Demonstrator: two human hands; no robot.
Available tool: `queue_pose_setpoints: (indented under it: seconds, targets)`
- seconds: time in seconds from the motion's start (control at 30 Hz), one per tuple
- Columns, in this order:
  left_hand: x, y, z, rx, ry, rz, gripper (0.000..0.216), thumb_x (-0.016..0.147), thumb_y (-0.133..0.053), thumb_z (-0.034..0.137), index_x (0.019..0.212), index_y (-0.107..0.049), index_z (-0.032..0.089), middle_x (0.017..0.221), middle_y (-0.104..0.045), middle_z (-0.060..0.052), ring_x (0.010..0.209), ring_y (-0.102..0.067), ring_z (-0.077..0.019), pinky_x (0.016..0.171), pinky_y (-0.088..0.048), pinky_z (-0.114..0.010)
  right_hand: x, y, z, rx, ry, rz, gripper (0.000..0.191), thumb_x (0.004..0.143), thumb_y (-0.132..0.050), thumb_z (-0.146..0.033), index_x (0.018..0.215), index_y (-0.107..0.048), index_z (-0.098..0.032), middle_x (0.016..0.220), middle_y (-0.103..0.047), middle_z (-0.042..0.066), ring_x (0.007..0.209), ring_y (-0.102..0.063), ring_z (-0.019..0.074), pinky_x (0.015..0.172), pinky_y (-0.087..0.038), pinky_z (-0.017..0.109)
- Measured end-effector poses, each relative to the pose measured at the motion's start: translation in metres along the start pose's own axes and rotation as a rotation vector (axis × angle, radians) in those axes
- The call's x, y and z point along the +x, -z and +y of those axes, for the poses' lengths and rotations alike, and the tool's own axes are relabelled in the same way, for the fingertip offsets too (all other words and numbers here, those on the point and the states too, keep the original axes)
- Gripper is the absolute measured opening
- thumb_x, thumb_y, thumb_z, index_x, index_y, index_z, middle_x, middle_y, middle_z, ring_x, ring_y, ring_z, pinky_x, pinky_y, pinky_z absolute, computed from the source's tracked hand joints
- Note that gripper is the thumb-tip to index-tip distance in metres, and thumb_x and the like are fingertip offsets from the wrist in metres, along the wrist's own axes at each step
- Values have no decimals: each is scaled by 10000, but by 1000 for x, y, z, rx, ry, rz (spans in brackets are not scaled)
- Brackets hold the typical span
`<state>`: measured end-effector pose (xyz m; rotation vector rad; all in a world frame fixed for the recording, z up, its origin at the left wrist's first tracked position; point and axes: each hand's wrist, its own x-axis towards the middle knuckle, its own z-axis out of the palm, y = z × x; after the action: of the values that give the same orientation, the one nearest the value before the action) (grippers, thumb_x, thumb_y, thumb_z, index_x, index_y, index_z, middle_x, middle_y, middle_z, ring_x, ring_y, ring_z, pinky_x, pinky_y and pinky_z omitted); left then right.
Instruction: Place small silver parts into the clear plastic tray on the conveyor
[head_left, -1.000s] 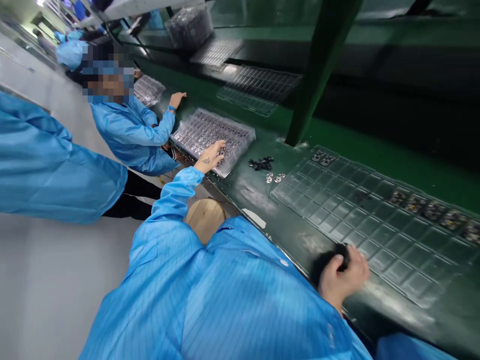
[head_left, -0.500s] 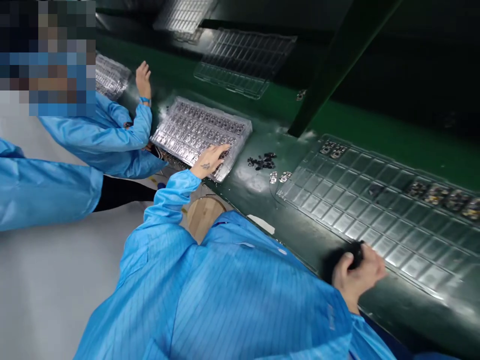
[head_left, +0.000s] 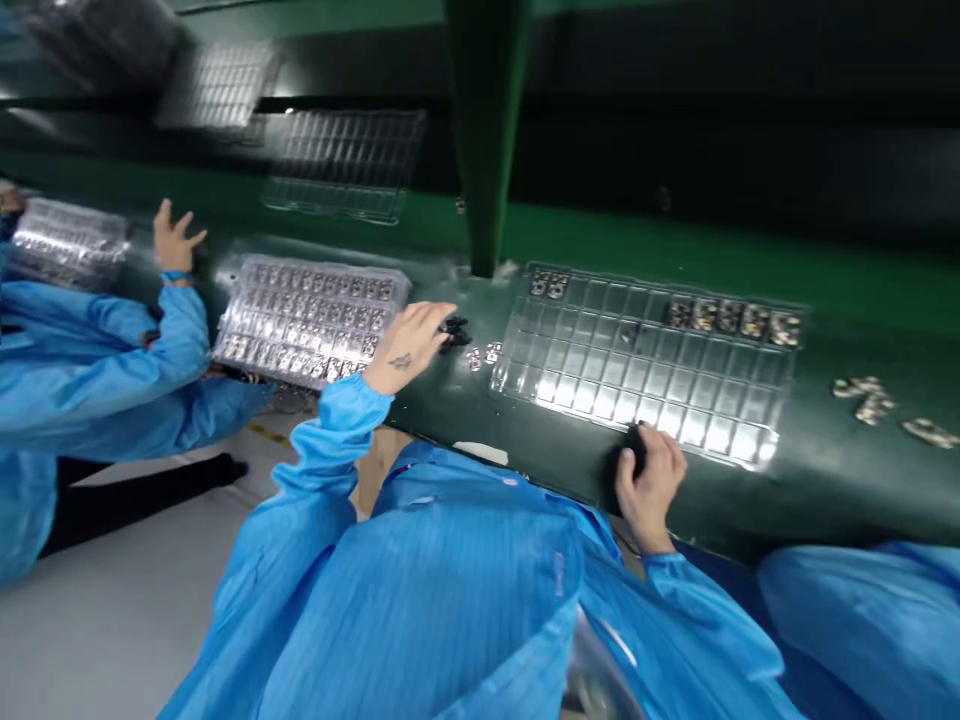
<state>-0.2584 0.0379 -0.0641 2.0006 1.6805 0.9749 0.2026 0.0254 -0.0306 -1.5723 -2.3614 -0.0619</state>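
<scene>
My left hand [head_left: 409, 348] hovers at the right edge of a filled clear tray [head_left: 405, 285] whose cells hold many small metallic parts. Its fingers are stretched out and apart, with nothing visible in them, and their tips reach beside a small pile of black pieces [head_left: 454, 332]. Near the bench's front edge, my right hand [head_left: 651, 485] is curled around a dark object [head_left: 631, 455], mostly hidden and blurred. Just beyond lies a second clear tray [head_left: 600, 345], with two parts at its upper left and several at its upper right. Two loose metallic parts [head_left: 484, 356] sit between the trays.
A green post [head_left: 487, 140] rises behind the bench [head_left: 540, 445]. Another person's raised hand [head_left: 176, 240] is at the left. Further trays [head_left: 345, 165] lie at the back. More loose parts [head_left: 862, 397] are at the right, near another blue sleeve [head_left: 862, 620].
The view has swung to the right. My left hand has shifted off the filled tray's cells toward the black pieces. My right hand still curls around the dark object.
</scene>
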Motion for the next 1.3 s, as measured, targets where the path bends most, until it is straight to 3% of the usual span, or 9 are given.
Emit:
queue_pose_setpoints:
  seconds: [0.1,0.2,0.3,0.4,0.67,0.93,1.3]
  targets:
    - [63,-43,26,-73,-115,-103,400,1001,-386,315,1349,-502,157,1351,-530,-77,1235,-459,-224,1052,-375,-369,-1,2,1,-7,-26,3,424,952,-415,-284,1321,-525,-107,1299,-574,136,1294,-440,261,1096,-345,473]
    - [115,-86,32,-79,-160,-168,409,955,-465,246,1349,-505,142,1338,-530,-89,1198,-474,-252,1026,-390,-391,-2,5,2,13,-38,5,422,949,-419,-269,1328,-519,-111,1288,-579,134,1293,-444,254,1097,-352,460]
    - [148,-112,28,-28,-123,-180,422,904,-535,184,1319,-527,108,1294,-549,-112,1163,-480,-290,999,-397,-410,-3,6,3,42,-45,17,426,943,-442,-248,1345,-509,-123,1293,-578,127,1295,-442,248,1094,-357,450]
    - [165,-123,23,24,-105,-186,397,895,-555,189,1281,-546,99,1230,-573,-128,1119,-491,-314,954,-405,-432,-3,6,4,58,-70,21,422,941,-451,-243,1346,-510,-140,1300,-581,117,1291,-449,248,1087,-361,454]
    - [180,-133,26,131,-199,-164,357,906,-572,267,1227,-567,111,1132,-604,-142,1043,-508,-344,855,-412,-449,-6,8,9,56,-73,-5,418,943,-456,-224,1351,-493,-142,1342,-556,108,1317,-426,250,1088,-348,446]
    - [170,-126,47,309,-109,-256,391,917,-566,258,1289,-528,142,1186,-601,-113,1103,-495,-310,891,-383,-418,-8,13,8,33,-89,-54,457,942,-475,-191,1397,-436,-199,1385,-524,81,1336,-405,245,1084,-349,444]
    - [180,-132,29,127,-156,-295,487,850,-672,276,1295,-517,153,1169,-595,-93,1075,-492,-294,884,-369,-396,-10,12,11,32,-67,-41,450,945,-479,-196,1393,-444,-198,1370,-535,85,1323,-419,267,1072,-357,469]
